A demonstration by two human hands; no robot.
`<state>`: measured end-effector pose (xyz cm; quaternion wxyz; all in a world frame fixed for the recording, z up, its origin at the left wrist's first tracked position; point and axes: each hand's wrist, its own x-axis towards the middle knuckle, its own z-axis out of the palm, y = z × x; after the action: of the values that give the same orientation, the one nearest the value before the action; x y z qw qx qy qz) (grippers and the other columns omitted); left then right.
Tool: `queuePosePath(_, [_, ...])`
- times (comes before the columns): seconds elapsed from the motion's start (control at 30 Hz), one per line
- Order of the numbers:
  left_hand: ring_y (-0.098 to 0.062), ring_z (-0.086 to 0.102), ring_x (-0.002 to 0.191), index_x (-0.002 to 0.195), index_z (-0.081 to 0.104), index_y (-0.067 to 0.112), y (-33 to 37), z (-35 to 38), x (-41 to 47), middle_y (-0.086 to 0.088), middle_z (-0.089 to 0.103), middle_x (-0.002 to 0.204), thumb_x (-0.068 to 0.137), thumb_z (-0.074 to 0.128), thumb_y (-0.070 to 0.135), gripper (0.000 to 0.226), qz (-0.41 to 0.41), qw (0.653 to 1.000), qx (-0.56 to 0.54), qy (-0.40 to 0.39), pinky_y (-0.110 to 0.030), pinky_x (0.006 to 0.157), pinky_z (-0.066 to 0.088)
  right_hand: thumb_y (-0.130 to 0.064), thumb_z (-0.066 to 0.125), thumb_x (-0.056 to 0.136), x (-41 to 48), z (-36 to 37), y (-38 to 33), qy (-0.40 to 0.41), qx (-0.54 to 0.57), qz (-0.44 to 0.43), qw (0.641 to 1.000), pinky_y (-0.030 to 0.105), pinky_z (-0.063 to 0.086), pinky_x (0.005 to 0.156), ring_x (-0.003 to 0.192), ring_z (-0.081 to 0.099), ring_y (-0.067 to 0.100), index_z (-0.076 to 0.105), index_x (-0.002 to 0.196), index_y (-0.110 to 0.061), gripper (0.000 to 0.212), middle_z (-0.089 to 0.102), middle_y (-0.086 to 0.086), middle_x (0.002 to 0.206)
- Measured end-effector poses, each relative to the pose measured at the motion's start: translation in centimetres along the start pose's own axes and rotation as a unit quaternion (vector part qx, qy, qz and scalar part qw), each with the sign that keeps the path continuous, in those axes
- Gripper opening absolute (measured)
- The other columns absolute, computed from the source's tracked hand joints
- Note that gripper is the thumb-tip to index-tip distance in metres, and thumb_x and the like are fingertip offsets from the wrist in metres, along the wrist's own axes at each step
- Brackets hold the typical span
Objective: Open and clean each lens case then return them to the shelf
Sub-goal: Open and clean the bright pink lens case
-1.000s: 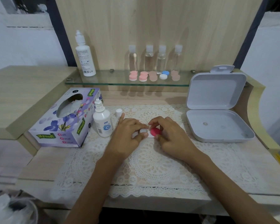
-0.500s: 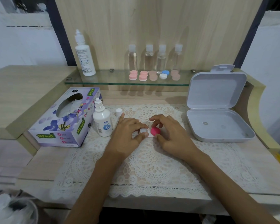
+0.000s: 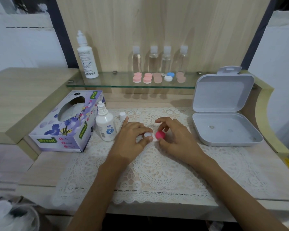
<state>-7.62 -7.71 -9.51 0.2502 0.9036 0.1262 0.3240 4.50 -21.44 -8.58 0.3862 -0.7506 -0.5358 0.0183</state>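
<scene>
The lens case (image 3: 154, 138) lies on the lace mat (image 3: 157, 174) in the middle of the counter (image 3: 45, 164). The left hand (image 3: 132, 139) pinches its white cap (image 3: 147, 135), and the right hand (image 3: 178, 139) curls thumb and fingers round its pink cap (image 3: 160, 135). Both caps look seated, so this case is either about to be opened or just closed; I cannot tell which. 5 other cases (image 3: 147, 78) sit on the glass shelf (image 3: 107, 84) behind. The solution bottle (image 3: 106, 127) stands uncapped near the tissue box (image 3: 65, 125), so cleaning seems under way, with this case's return still left.
</scene>
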Motion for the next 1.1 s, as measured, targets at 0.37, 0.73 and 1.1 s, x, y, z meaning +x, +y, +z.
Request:
queuePosePath(0.37, [-0.006, 0.054, 0.107, 0.105, 0.073, 0.023, 0.19, -0.07, 0.05, 0.005, 0.067, 0.1, 0.08, 0.059, 0.04, 0.033, -0.004, 1.0, 0.001, 0.0, -0.031, 0.119, 0.003, -0.037, 0.06, 0.081, 0.01, 0.09, 0.24, 0.011, -0.011, 0.01, 1.0, 0.032, 0.047, 0.077, 0.092, 0.049, 0.005, 0.05, 0.121, -0.029, 0.042, 0.055, -0.013, 0.091])
queuePosePath(0.73, [-0.005, 0.054, 0.106, 0.104, 0.073, 0.023, 0.27, -0.16, 0.02, 0.007, 0.068, 0.099, 0.081, 0.059, 0.039, 0.032, 0.0, 1.0, -0.002, -0.001, -0.029, 0.118, 0.002, -0.036, 0.063, 0.083, 0.11, 0.13, 0.36, 0.015, -0.018, 0.018, 1.0, 0.027, 0.042, 0.072, 0.088, 0.047, 0.003, 0.05, 0.122, -0.028, 0.041, 0.054, -0.012, 0.089])
queuePosePath(1.1, [-0.006, 0.054, 0.109, 0.105, 0.073, 0.023, 0.25, -0.15, 0.01, 0.005, 0.068, 0.101, 0.08, 0.059, 0.041, 0.033, -0.003, 1.0, 0.001, -0.002, -0.026, 0.118, 0.002, -0.037, 0.065, 0.083, 0.14, 0.04, 0.28, 0.025, -0.024, 0.022, 0.999, 0.024, 0.04, 0.068, 0.086, 0.046, 0.002, 0.051, 0.123, -0.027, 0.043, 0.053, -0.013, 0.089])
